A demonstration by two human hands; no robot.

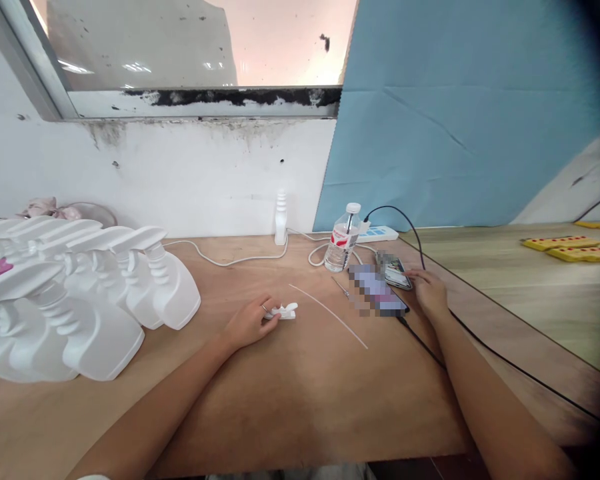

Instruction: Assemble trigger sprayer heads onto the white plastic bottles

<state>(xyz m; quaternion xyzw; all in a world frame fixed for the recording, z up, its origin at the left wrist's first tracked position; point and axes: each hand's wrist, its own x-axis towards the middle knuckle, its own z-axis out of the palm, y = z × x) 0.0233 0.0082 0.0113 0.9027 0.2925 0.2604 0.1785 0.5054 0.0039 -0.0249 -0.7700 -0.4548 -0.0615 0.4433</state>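
On the wooden table, my left hand (249, 323) has its fingers closed around a small white plastic piece (287, 311), whose right end sticks out past the fingertips. My right hand (430, 293) reaches to the right edge of a phone (399, 275), with its fingertips pinched at that edge. A second phone (380, 293), partly blurred out, lies just in front of it with a black cable plugged in. Between my hands lies a thin white strand (330, 312), slightly bent. A slim metal tool (340, 287) rests beside the second phone.
Several white ribbed plastic stands (105, 320) crowd the table's left side. A water bottle (341, 240) stands before a power strip (377, 233). A white ribbed post (281, 220) is by the wall. A black cable (520, 373) runs along the right; yellow pieces (580, 250) lie beyond.
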